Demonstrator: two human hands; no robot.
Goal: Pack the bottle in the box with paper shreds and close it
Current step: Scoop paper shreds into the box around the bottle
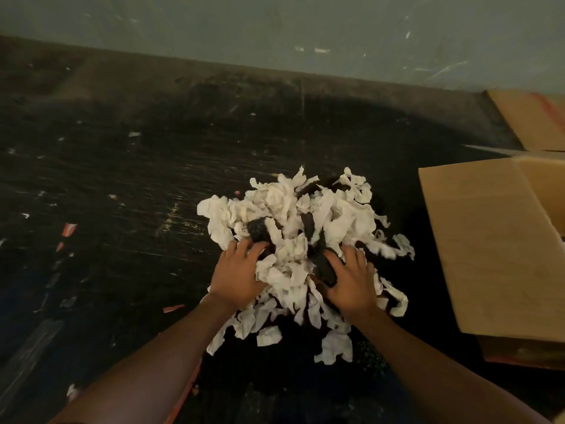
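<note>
Both hands pressed into near edge of paper shred pile (pixel 302 237) on dark tabletop (pixel 122 179). Left hand (pixel 237 276) and right hand (pixel 351 283): fingers spread and curled into shreds, bracketing the heap; whether either has closed on a clump, can't tell. Cardboard box (pixel 489 249) lies to the right, flaps up, nearer right hand, apart from pile. Bottle not visible; dark bits among shreds unidentifiable. Est. next: scoop, carry rightward over near box wall; that flap partly in the way, loose strips likely to drop.
</note>
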